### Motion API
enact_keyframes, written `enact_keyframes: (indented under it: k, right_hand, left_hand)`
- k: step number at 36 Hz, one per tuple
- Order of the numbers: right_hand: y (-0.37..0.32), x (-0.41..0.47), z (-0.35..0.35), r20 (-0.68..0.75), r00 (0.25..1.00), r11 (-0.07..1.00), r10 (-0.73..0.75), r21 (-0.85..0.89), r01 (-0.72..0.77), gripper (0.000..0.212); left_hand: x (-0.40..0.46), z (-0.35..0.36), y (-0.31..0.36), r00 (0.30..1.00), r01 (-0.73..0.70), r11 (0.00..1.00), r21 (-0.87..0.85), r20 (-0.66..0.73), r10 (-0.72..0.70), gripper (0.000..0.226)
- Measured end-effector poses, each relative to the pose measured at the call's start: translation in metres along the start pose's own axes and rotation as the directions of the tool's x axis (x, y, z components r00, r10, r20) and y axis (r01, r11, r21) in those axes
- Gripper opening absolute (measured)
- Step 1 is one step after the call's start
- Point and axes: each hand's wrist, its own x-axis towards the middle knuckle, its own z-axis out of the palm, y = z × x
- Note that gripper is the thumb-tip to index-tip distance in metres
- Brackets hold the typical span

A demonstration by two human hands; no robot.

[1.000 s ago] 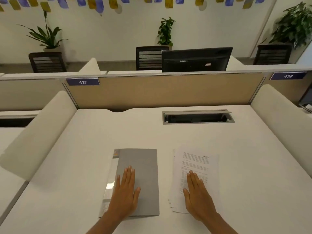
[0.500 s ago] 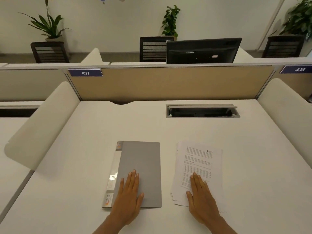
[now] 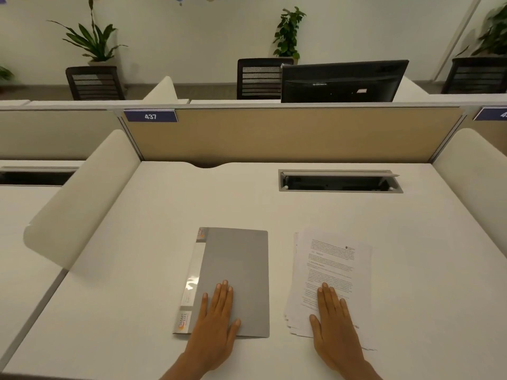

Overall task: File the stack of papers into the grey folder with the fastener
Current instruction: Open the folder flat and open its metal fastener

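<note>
My left hand point(image 3: 216, 322): flat, fingers spread, palm down on the near end of the closed grey plastic folder point(image 3: 233, 281), lower centre of the frame; nothing gripped. My right hand point(image 3: 333, 327): flat, fingers spread, palm down on the near end of the loose stack of printed white papers point(image 3: 329, 272), lower right of centre; nothing gripped.

Folder: lies flat on the white desk point(image 3: 274, 207), clear glossy spine strip with a printed label along its left edge. Papers: just beside the folder to the right, apart from it, sheet edges fanned unevenly on the left side.

Upper half of frame: tan partition panel point(image 3: 290, 133), blue "437" number tag point(image 3: 150, 116), black monitor point(image 3: 340, 82) behind the partition, grey cable hatch point(image 3: 340, 181) set into the desk.
</note>
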Motion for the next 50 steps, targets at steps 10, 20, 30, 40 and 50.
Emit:
enact_keyframes:
  k: [10, 20, 30, 40, 50]
  right_hand:
    - [-0.006, -0.002, -0.01, 0.031, 0.999, 1.0, 0.019, 0.0, -0.019, 0.078]
    - [-0.015, 0.001, -0.016, 0.033, 0.998, 0.995, 0.054, 0.087, -0.057, 0.074]
    - [-0.038, -0.005, -0.012, -0.365, 0.928, 0.92, -0.071, 0.336, 0.203, 0.029]
    - [-0.075, -0.002, -0.009, -0.214, 0.91, 0.874, -0.355, 0.269, 0.405, 0.036]
    - [-0.112, 0.005, -0.008, 0.003, 0.862, 0.856, -0.507, 0.118, 0.503, 0.053]
  left_hand:
    - [-0.003, -0.004, 0.0, 1.0, -0.03, 1.0, -0.002, 0.008, 0.03, 0.088]
    - [-0.004, -0.008, -0.002, 0.996, -0.063, 0.998, 0.011, 0.068, 0.062, 0.11]
    - [-0.009, -0.016, 0.002, 0.991, -0.059, 0.996, 0.06, 0.126, 0.051, 0.09]
    - [-0.019, -0.017, -0.006, 0.999, -0.041, 0.989, -0.144, -0.019, 0.039, 0.09]
    - [-0.034, -0.023, -0.012, 0.973, -0.046, 0.911, -0.409, -0.226, -0.052, 0.067]
